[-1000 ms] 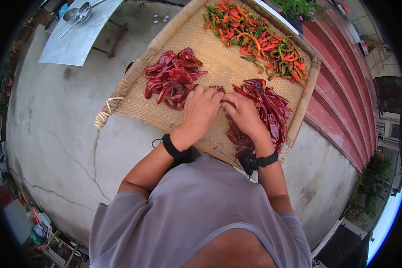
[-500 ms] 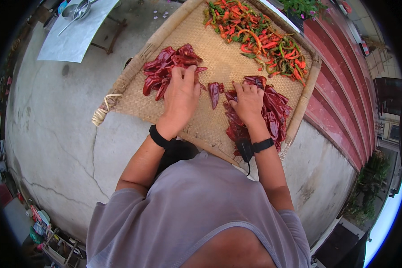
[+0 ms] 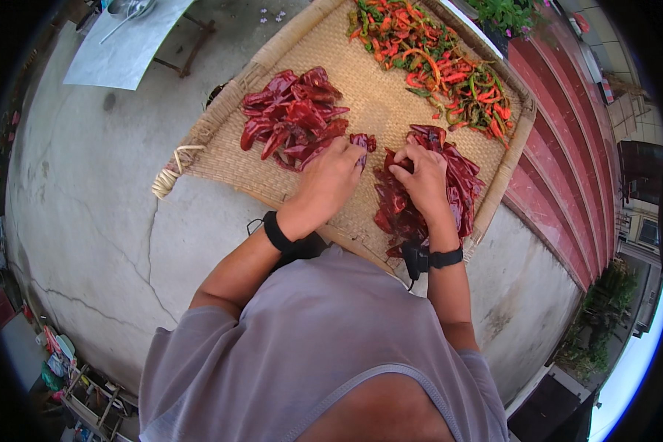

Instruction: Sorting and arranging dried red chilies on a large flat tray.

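A large woven tray [image 3: 221, 151] lies on the concrete floor. On it, a pile of dark red dried chillies [image 3: 291, 118] sits at the left, and a second dark red pile [image 3: 457, 184] at the right. My left hand [image 3: 331, 180] rests between the piles, fingers closed around a dried chilli [image 3: 362, 141] at its tips. My right hand [image 3: 423, 180] presses on the right pile, pinching chillies there. Both wrists wear black bands.
A heap of mixed red, orange and green fresh chillies [image 3: 438, 62] fills the tray's far end. Red steps [image 3: 574, 191] run along the right. A grey sheet with metal utensils [image 3: 121, 48] lies far left. Clutter [image 3: 74, 368] sits lower left.
My left hand went out to the left pile and has come back toward the middle with a chilli. My right hand stayed on the right pile.
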The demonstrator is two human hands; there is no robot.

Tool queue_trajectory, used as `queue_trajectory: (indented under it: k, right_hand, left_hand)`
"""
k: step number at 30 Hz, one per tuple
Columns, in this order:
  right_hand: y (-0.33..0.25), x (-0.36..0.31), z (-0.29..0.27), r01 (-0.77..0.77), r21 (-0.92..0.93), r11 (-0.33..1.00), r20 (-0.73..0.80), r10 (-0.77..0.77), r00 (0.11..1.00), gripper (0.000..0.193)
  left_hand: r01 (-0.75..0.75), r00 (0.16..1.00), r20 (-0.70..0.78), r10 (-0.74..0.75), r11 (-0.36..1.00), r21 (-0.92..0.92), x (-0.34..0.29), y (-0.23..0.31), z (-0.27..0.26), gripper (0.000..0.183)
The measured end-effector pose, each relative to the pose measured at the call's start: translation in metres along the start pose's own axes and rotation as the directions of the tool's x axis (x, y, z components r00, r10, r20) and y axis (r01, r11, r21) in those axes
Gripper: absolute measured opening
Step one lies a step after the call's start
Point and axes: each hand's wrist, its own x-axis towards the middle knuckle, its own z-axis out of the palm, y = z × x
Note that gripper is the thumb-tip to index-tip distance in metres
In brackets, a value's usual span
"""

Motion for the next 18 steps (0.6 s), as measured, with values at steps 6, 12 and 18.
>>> queue_trajectory:
  k: [6,12,18]
  right_hand:
    - [0.003,-0.006,0.002,-0.029,0.372,0.928,-0.016,0.038,0.999,0.014]
    - [-0.009,-0.015,-0.002,-0.146,0.558,0.817,0.025,0.16,0.987,0.01]
    - [0.008,-0.016,0.003,-0.237,0.541,0.807,-0.068,0.323,0.944,0.01]
  left_hand:
    - [-0.023,0.999,0.035,0.029,0.988,-0.154,0.011,0.002,0.035,0.028]
    - [0.009,0.993,0.113,0.018,0.973,-0.232,0.018,0.003,0.05,0.024]
    - [0.047,0.998,-0.046,-0.053,0.992,-0.116,0.032,0.0,0.017,0.026]
